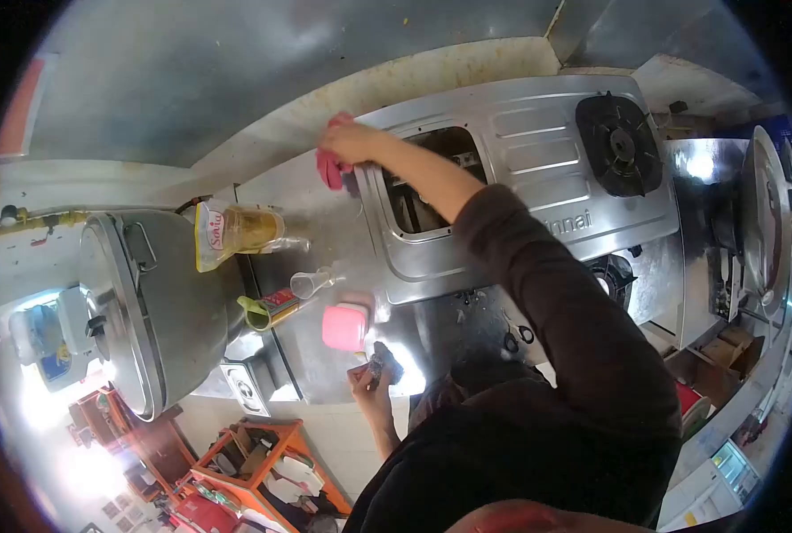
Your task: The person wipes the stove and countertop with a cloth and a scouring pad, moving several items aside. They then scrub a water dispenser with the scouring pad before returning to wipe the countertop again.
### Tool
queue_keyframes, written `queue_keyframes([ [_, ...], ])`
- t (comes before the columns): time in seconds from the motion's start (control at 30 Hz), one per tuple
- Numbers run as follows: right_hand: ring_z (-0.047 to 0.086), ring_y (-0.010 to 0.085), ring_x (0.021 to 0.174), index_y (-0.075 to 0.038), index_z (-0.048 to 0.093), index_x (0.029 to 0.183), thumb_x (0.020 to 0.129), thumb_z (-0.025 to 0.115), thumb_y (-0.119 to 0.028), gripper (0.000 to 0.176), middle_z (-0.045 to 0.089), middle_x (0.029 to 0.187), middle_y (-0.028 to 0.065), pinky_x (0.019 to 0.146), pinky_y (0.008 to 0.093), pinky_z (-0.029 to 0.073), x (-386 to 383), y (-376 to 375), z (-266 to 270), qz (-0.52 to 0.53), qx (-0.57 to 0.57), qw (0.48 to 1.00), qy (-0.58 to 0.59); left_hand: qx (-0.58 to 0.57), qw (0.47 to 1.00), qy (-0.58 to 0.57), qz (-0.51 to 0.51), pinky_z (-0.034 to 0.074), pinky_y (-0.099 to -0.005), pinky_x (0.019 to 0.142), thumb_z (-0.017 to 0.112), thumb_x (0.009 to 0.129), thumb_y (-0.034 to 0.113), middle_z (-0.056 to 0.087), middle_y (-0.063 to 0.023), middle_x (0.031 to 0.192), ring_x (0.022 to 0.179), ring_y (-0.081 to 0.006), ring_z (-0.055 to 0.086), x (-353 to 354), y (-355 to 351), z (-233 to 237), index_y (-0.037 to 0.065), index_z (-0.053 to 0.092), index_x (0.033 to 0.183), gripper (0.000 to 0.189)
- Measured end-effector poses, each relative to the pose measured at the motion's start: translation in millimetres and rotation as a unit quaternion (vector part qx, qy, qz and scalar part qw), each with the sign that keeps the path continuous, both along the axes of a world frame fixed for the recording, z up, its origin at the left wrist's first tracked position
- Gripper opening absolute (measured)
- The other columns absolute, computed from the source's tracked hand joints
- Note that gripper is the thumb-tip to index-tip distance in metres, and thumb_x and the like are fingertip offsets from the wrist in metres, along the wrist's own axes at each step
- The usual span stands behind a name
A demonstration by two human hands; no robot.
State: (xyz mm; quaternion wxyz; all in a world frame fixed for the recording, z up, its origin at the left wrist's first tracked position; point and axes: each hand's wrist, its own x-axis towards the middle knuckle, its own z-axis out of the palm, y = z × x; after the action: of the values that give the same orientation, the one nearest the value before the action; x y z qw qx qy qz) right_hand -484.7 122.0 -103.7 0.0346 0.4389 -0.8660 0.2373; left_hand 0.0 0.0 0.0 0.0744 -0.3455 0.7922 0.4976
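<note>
cloth (330, 171), pink and crumpled, bunches under right hand (350, 142) while left hand (373, 384) grips ragged grey wad (384, 362)

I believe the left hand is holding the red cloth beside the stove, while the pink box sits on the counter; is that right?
Not quite: the head view shows the right hand, not the left hand, holding the red cloth beside the stove. The pink box does sit on the counter.
</note>
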Motion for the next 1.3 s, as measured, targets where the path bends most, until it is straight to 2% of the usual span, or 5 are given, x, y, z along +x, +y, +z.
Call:
queue_keyframes([
  [0.1, 0.057, 0.0248, 0.106, -0.017, 0.066, 0.105, 0.070, 0.061, -0.013, 0.036, 0.067, 0.094, 0.0048, 0.092, 0.0451, 0.038, 2, -7, 20, 0.068, 0.083, 0.994, 0.009, -0.016, 0.999, 0.029, -0.014, 0.049, -0.0309, 0.081, 0.075, 0.077, 0.011, 0.047, -0.0074, 0.104, 0.099, -0.0201, 0.052, -8, 3, 12, -0.001, 0.069, 0.097, 0.024],
  [0.27, 0.054, 0.0313, 0.104, -0.017, 0.065, 0.108, 0.061, 0.067, 0.001, 0.050, 0.060, 0.109, 0.0094, 0.092, 0.0426, 0.043, 0, 111, 110, -0.127, -0.213, 0.965, 0.080, -0.019, 0.998, 0.061, 0.015, 0.048, -0.0284, 0.076, 0.077, 0.075, 0.008, 0.048, -0.0058, 0.099, 0.093, -0.0165, 0.052, 1, -6, 7, -0.002, 0.069, 0.092, 0.022],
  [0.53, 0.053, 0.0286, 0.103, -0.017, 0.069, 0.094, 0.077, 0.062, -0.019, 0.019, 0.062, 0.105, 0.0018, 0.082, 0.0493, 0.043, 78, 235, 60, -0.498, 0.024, 0.848, 0.178, 0.009, 0.998, 0.050, 0.043, 0.050, -0.0284, 0.073, 0.076, 0.075, 0.007, 0.049, -0.0065, 0.098, 0.092, -0.0165, 0.053, -10, -10, 5, -0.003, 0.069, 0.092, 0.021],
  [0.67, 0.057, 0.0283, 0.094, -0.014, 0.071, 0.089, 0.072, 0.069, -0.016, 0.017, 0.064, 0.095, 0.0038, 0.080, 0.0409, 0.045, 76, 236, 39, -0.316, -0.110, 0.937, 0.101, -0.014, 0.998, 0.065, -0.001, 0.050, -0.0281, 0.073, 0.076, 0.074, 0.006, 0.049, -0.0062, 0.100, 0.094, -0.0154, 0.052, -5, -14, -10, -0.001, 0.070, 0.093, 0.021],
  [1.3, 0.057, 0.0331, 0.087, -0.011, 0.071, 0.079, 0.072, 0.068, -0.012, 0.008, 0.066, 0.091, 0.0081, 0.079, 0.0430, 0.048, 37, 252, 39, -0.419, -0.031, 0.896, 0.146, -0.016, 0.995, 0.074, 0.060, 0.043, -0.0273, 0.067, 0.077, 0.076, 0.010, 0.051, -0.0032, 0.090, 0.081, -0.0128, 0.050, 19, -9, 5, 0.002, 0.072, 0.090, 0.017],
])
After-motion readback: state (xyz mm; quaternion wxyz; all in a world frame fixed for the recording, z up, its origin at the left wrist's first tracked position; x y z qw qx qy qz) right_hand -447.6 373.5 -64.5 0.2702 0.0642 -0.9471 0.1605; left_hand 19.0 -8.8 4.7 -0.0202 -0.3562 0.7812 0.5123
